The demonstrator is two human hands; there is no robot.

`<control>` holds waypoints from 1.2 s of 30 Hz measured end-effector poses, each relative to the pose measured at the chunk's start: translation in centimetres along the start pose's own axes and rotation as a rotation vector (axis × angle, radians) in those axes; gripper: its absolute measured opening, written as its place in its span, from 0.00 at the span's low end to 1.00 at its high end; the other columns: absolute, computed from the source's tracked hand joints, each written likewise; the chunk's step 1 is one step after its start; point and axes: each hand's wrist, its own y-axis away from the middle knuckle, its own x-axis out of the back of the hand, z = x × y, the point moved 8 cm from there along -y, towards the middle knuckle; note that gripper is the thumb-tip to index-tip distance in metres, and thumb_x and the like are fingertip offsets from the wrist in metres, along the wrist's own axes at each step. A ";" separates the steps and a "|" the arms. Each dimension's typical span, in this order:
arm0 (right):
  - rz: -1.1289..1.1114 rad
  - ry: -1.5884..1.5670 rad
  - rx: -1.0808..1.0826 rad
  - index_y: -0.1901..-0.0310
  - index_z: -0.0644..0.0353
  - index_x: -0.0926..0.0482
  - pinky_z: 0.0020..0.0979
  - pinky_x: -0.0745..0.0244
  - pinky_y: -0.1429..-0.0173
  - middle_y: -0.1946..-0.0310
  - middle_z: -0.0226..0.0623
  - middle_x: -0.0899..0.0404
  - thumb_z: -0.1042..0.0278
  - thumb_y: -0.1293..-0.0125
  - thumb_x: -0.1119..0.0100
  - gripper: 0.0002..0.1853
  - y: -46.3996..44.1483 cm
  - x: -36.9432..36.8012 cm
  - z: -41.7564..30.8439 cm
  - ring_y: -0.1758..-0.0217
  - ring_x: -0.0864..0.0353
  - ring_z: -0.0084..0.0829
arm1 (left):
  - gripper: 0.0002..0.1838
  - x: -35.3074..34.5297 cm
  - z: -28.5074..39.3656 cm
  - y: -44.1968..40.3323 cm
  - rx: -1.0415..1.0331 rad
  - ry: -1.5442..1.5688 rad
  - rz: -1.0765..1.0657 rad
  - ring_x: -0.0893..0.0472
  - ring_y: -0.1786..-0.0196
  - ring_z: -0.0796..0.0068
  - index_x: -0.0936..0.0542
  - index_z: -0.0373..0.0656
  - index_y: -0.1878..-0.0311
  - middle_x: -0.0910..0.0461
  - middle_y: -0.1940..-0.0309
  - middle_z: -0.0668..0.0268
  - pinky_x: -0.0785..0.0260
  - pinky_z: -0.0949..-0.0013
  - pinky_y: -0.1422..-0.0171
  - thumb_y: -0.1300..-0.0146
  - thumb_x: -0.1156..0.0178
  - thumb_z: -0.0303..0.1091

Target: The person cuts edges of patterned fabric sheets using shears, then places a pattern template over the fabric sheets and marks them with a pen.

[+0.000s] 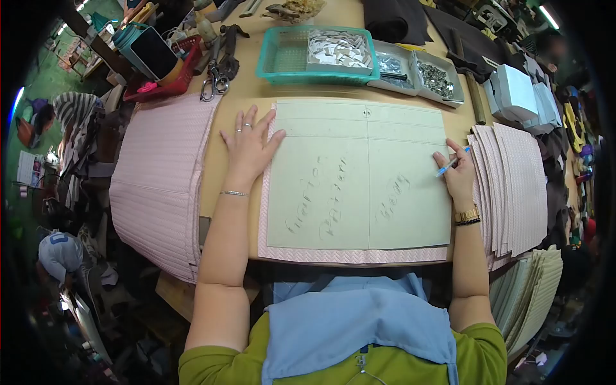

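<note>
Blue apron (366,324) cloth lies over a green shirt at the bottom of the head view, with a bare arm reaching forward on each side. Between the arms, on the counter (240,86), is a pale green template (327,186) with handwriting and ruled lines, lying flat on a pink patterned sheet (353,256) that shows along its near and left edges. The left hand (251,144) is spread palm down at the upper left edge, its thumb on the template and the other fingers fanned out. The right hand (457,170) is at the right edge, pinching a blue-tipped pen (452,163) that slants across its fingers.

Left of the left arm is a pink stack (160,179); right of the right hand, loose pink sheets (513,192) overlap, with a cream stack (529,295) nearer the body. Beyond the template stand a turquoise basket (282,61), in which a box holds white pieces (339,50), and a grey tray (439,80) of small metal parts. Scissors (215,85) lie beside a red basket (168,88) at the upper left.
</note>
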 end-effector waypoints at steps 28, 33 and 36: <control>-0.129 0.231 0.407 0.52 0.59 0.21 0.37 0.27 0.35 0.41 0.47 0.22 0.55 0.51 0.22 0.27 -1.6 -0.3 -2.3 0.38 0.24 0.42 | 0.30 -0.2 -0.1 0.0 0.003 0.046 -0.126 0.53 0.19 0.55 0.32 0.64 0.28 0.46 0.22 0.62 0.74 0.28 0.26 0.34 0.43 0.54; -0.148 0.256 0.395 0.53 0.59 0.21 0.36 0.26 0.36 0.42 0.47 0.21 0.55 0.52 0.21 0.28 -1.7 -0.3 -2.2 0.39 0.22 0.41 | 0.30 -0.3 -0.3 0.1 0.003 0.051 -0.124 0.53 0.19 0.55 0.32 0.65 0.28 0.46 0.22 0.62 0.74 0.27 0.26 0.34 0.43 0.53; -0.152 0.246 0.388 0.54 0.60 0.21 0.35 0.25 0.36 0.42 0.46 0.21 0.55 0.52 0.21 0.28 -1.8 -0.4 -2.0 0.41 0.21 0.40 | 0.30 -0.4 -0.5 0.0 -0.006 0.055 -0.118 0.53 0.20 0.55 0.32 0.65 0.28 0.46 0.22 0.62 0.73 0.27 0.26 0.33 0.43 0.53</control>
